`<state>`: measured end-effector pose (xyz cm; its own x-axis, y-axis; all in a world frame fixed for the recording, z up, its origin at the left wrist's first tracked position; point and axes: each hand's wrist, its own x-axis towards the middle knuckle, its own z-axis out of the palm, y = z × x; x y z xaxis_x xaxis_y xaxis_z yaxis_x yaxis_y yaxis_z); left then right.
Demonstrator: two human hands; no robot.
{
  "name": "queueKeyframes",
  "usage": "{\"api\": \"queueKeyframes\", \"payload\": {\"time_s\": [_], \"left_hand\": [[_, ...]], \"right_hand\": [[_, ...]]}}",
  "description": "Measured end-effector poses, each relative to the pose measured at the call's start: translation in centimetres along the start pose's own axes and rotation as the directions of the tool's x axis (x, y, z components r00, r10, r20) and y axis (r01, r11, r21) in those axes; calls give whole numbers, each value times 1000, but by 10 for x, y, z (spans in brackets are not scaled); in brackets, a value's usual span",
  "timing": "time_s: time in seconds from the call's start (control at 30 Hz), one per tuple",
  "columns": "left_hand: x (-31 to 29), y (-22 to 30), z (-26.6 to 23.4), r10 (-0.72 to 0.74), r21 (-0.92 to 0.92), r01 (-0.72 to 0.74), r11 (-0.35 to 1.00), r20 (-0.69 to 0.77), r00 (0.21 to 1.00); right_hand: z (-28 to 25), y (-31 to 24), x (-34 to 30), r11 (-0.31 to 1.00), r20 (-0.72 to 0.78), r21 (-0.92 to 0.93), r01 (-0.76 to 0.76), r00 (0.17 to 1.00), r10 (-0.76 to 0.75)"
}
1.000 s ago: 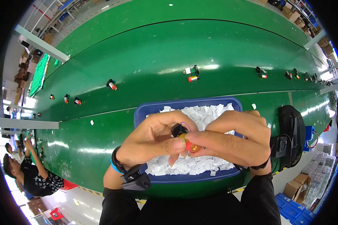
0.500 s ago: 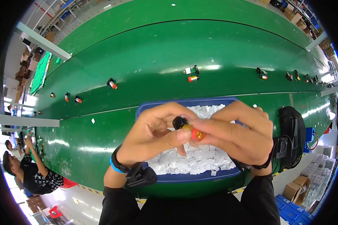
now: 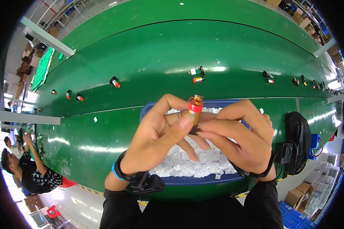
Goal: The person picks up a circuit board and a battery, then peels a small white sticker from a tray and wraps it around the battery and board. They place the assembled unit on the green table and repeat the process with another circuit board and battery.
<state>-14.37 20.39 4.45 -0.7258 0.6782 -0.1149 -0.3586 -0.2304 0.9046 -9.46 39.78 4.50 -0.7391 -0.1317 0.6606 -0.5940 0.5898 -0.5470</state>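
Note:
Between my hands is a small cylindrical battery (image 3: 195, 107) with a red band, a yellowish body and a metallic gold top end, standing nearly upright. Thin wires loop beside it, and its dark lower end is partly hidden by fingers. My left hand (image 3: 156, 139) is closed, its thumb pressing the battery against the fingers. Closed in a pinch, my right hand (image 3: 242, 135) grips the dark lower end with thumb and fingertips. Below both hands sits a blue tray (image 3: 202, 181) filled with small white paper squares (image 3: 195, 164).
Similar batteries with black parts lie across the green table, including one straight ahead (image 3: 198, 80) and one to the left (image 3: 115, 82). A black bag (image 3: 297, 141) and a blue box (image 3: 314, 146) are at the right. A person (image 3: 30, 170) works at far left.
The battery has turned from lying sideways, red end toward the right, to upright with that end on top. My right fingers have shifted down to its dark lower end.

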Motion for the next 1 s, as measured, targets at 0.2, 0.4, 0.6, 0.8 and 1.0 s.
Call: {"api": "queueKeyframes", "payload": {"time_s": [0.2, 0.4, 0.6, 0.8, 1.0], "left_hand": [[0, -4, 4, -1, 75, 2, 997, -5, 1000], [-1, -4, 13, 11, 165, 1, 986, -69, 998], [-1, 0, 15, -8, 320, 28, 947, -64, 998], [-2, 5, 10, -120, 207, 127, 970, -44, 992], [13, 3, 1, -75, 304, 97, 948, -82, 994]], "right_hand": [[2, 3, -4, 1000, 16, -24, -19, 1000, 19], [1, 6, -4, 999, 29, -39, 2, 1000, -1], [-1, 8, -4, 997, 55, -45, 65, 997, -62], [-3, 6, -5, 979, 51, -148, 142, 989, -136], [-13, 10, -4, 984, 112, -117, 135, 986, -122]]}}
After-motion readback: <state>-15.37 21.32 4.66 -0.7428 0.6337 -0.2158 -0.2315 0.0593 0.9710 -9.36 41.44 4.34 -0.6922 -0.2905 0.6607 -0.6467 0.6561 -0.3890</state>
